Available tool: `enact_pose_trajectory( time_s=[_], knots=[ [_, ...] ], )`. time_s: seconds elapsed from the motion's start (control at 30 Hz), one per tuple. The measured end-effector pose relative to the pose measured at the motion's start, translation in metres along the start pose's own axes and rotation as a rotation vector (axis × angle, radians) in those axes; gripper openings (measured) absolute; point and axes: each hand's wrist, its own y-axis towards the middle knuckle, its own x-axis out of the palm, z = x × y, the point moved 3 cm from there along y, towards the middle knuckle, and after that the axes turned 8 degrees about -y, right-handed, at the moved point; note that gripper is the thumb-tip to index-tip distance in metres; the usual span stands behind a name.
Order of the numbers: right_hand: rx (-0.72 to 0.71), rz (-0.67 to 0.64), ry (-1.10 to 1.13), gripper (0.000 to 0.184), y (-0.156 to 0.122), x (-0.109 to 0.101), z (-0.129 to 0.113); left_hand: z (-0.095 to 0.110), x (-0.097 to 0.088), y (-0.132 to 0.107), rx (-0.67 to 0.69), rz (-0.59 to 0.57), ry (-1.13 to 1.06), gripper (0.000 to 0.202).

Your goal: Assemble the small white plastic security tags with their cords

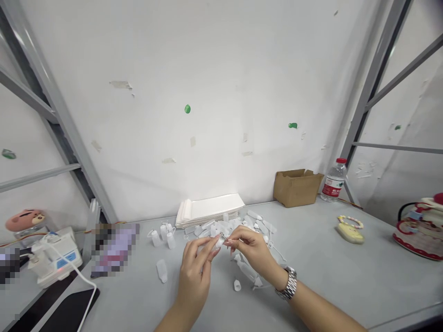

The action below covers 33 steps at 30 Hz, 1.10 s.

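Observation:
My left hand (196, 263) is closed around a small white plastic bottle (219, 242), mostly covered by the fingers. Right beside it, my right hand (251, 249) pinches at the bottle's top; what sits between its fingertips is too small to make out. Behind both hands lies a heap of small translucent plastic bottles (224, 227), some with loop-strapped caps. Several capped bottles (171, 240) stand upright to the left. One capless bottle (161, 270) lies flat nearer me. A loose white cap (237, 285) and more bottle pieces (246, 269) lie below my right hand.
A stack of white padded sheets (214, 207) leans near the wall. At the back right are a cardboard box (297, 188) and a water bottle (334, 180). A yellow case with a bead bracelet (350, 233) lies right. A white power strip (57, 258) with cables sits left.

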Motion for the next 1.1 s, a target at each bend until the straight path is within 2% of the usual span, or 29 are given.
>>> enact_pose_trajectory(
  time_s=[0.33,1.1],
  knots=[
    [0.083,0.032,0.076,0.015,-0.0024,0.0043,0.0075,-0.0042,0.0021,-0.0030,-0.051,-0.016,-0.073,0.041],
    [0.103,-0.027,0.070,0.019,-0.0006,0.0031,0.0028,-0.0046,0.0006,-0.0010,-0.038,-0.032,0.001,0.040]
  ],
)
